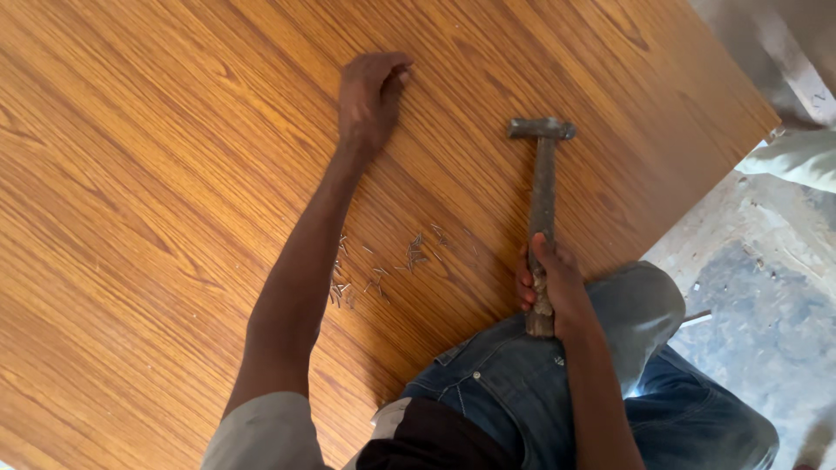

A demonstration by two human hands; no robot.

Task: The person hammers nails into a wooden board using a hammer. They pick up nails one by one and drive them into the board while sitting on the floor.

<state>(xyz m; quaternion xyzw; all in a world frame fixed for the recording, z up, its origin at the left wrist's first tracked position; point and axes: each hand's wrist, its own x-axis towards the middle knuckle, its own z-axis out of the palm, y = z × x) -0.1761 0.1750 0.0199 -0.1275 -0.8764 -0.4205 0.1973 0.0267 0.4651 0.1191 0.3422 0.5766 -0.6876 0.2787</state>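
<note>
- Wood-grain laminate board [174, 174] fills most of the view, lying on a dusty concrete floor [766, 296] to the right of the right hand.
- Left hand [370, 100] reaches far forward, fingertips pinched together and pressed on the board; whether a nail sits between them I cannot tell.
- Right hand [549, 283] is closed around the lower handle of a hammer [542, 191], near the person's knee.
- Its long axis runs away from the body, with the head lying on the board to the right of the left hand.
- Loose small nails [383, 270] lie scattered between the two forearms, nearer the left one.
</note>
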